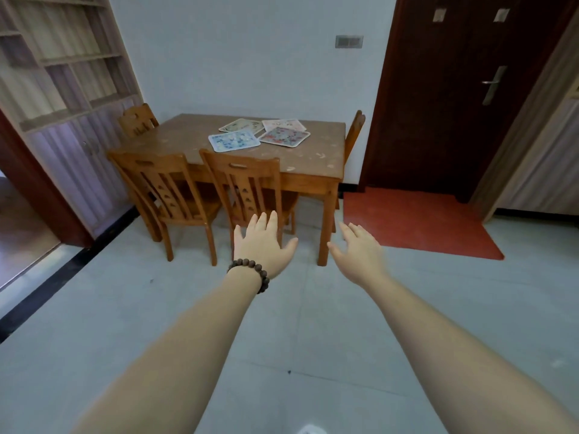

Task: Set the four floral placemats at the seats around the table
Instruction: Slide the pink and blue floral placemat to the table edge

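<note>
Several floral placemats lie bunched together near the far middle of the brown wooden table [313, 158]: a blue one [234, 141] in front left, a grey-red one [284, 136] in front right, a beige one [240, 125] and a pink one [283, 123] behind. Both my arms stretch forward over the floor, well short of the table. My left hand [262, 245], with a bead bracelet at the wrist, is spread open and empty in front of a chair. My right hand [357, 245] is likewise spread open and empty near the table's front right leg.
Two wooden chairs [241, 183] [156, 180] stand at the table's near side, one [138, 119] at the left end, one [355, 133] at the right end. A red mat [416, 220] lies before a dark door [454, 89]. Shelving [62, 73] lines the left wall.
</note>
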